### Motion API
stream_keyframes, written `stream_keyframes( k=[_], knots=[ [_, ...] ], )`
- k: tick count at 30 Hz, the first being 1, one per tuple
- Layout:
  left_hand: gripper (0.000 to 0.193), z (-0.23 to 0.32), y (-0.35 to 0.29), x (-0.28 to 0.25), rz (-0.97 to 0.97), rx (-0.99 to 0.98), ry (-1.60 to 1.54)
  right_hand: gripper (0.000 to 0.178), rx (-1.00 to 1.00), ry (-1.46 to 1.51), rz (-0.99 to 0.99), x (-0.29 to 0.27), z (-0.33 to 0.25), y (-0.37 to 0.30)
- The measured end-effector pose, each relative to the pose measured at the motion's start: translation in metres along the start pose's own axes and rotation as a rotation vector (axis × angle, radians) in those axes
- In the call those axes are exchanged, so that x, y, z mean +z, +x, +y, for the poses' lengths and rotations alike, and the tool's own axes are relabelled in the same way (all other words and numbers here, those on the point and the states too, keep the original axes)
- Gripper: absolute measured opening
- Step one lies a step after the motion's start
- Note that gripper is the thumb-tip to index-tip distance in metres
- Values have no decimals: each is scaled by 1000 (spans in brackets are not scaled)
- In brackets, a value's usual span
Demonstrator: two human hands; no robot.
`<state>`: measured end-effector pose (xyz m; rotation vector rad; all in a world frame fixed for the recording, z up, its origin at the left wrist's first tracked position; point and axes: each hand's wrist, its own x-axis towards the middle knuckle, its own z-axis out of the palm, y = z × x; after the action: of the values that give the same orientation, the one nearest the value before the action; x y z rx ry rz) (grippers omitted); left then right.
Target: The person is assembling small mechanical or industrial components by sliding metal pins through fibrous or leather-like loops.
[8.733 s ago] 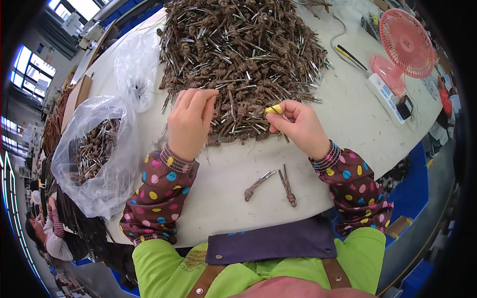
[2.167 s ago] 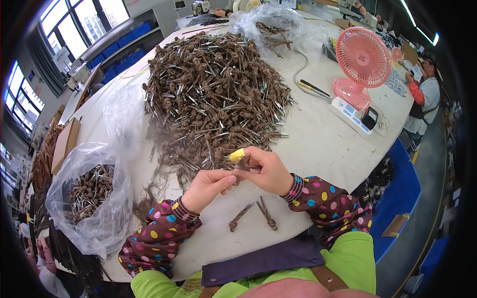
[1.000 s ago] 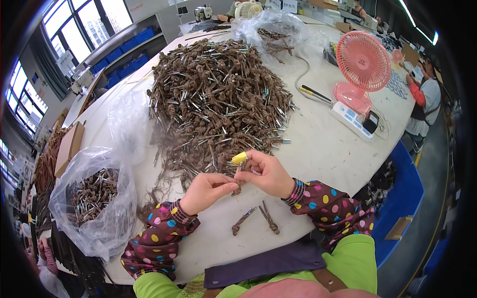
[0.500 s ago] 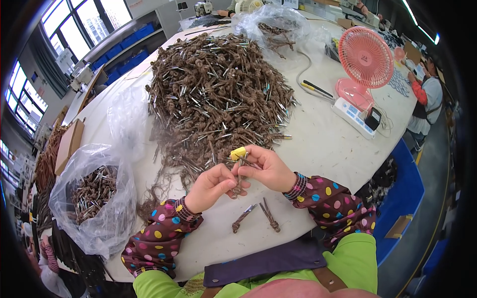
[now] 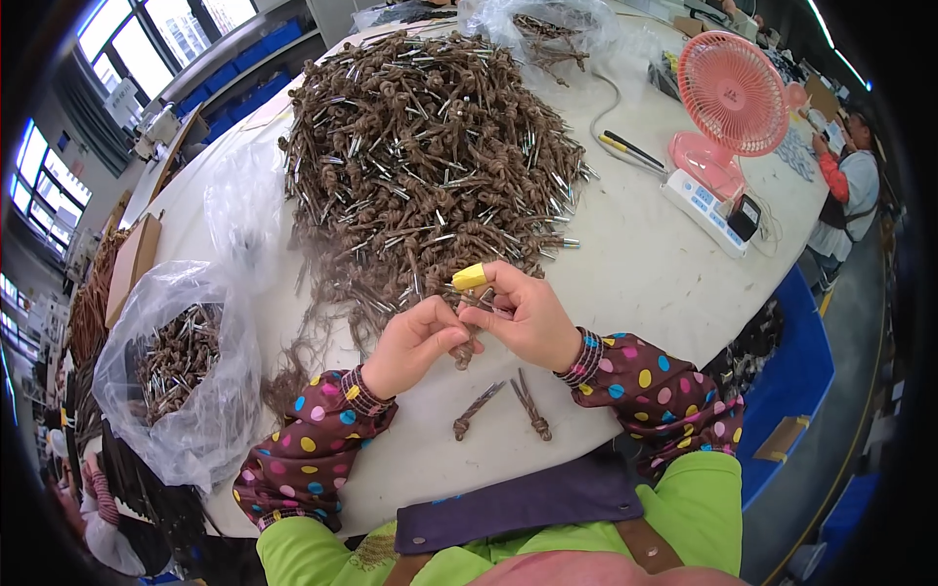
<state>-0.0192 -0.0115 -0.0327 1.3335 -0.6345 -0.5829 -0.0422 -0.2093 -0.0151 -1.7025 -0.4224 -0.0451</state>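
Observation:
Between my two hands is a short brown knotted cord (image 5: 462, 356), its knot hanging below the fingertips. My left hand (image 5: 415, 344) pinches it from the left with thumb and fingers pressed together. My right hand (image 5: 523, 314) grips its upper part; yellow tape (image 5: 469, 276) wraps the index fingertip. On the table just below lie two separate knotted cords, a left one (image 5: 477, 410) and a right one (image 5: 532, 408). Beyond my hands rises a large pile of similar brown knotted cords (image 5: 430, 156), many with shiny metallic tips.
A clear plastic bag (image 5: 230, 391) with more cords stands left, beside a cardboard box (image 5: 134, 269). To the right are a pink fan (image 5: 733, 93), a white power strip (image 5: 705, 213) and a pen (image 5: 633, 148). A blue bin (image 5: 796, 381) adjoins the table's right edge; a person (image 5: 848, 186) stands beyond.
My right index finger and thumb have shifted slightly on the cord, whose upper ends now lean to the right. The whole view has tilted down a little.

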Motion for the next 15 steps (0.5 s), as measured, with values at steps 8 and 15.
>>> stream_keyframes(
  k=[8, 15],
  knots=[
    [7, 1, 8, 0, 94, 74, 4, 41, 9, 79, 70, 1, -14, 7],
    [9, -11, 6, -14, 314, 158, 250, 35, -81, -224, 183, -19, -5, 9]
  ],
)
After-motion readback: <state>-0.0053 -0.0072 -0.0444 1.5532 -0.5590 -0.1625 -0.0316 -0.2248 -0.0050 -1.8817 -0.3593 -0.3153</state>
